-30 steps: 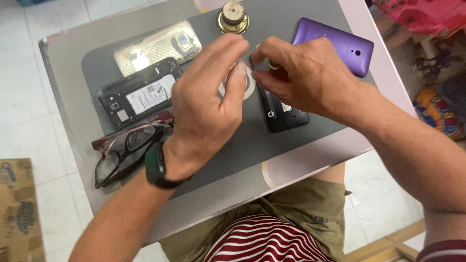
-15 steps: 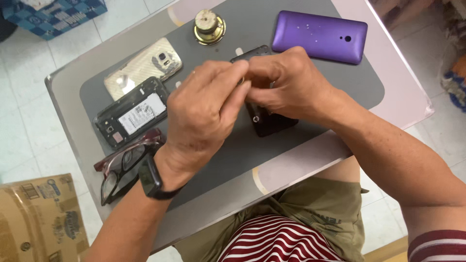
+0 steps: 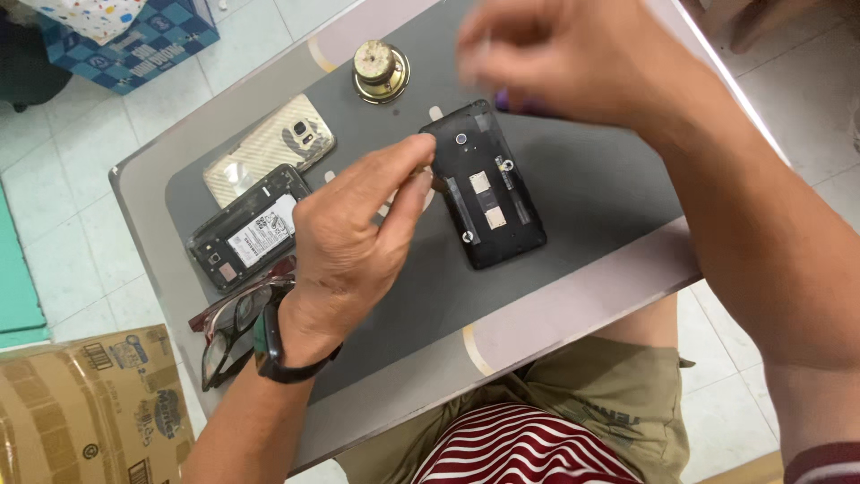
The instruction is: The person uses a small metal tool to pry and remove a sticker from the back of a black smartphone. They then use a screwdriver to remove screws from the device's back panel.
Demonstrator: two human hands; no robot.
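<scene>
A black phone (image 3: 488, 193) with its back cover off lies face down on a grey mat (image 3: 582, 188), its inner frame and screws showing. My left hand (image 3: 354, 242), with a black wristband, rests on the mat. Its thumb and forefinger are pinched together right at the phone's left edge. What they pinch is too small to see. My right hand (image 3: 564, 63) is raised above the phone's top end, blurred, fingers curled. A sliver of a purple phone cover (image 3: 512, 100) shows under it.
Left of my hand lie a second opened black phone (image 3: 244, 229) and a gold back cover (image 3: 269, 148). A round brass part (image 3: 381, 72) stands at the mat's far edge. Dark-framed glasses (image 3: 231, 327) lie near the table's front left. A cardboard box (image 3: 81, 412) and a blue box (image 3: 134, 45) sit on the floor.
My right hand has lifted off the black phone and gone up and to the right, uncovering the phone. My left hand has stayed at the phone's left edge. The view has shifted.
</scene>
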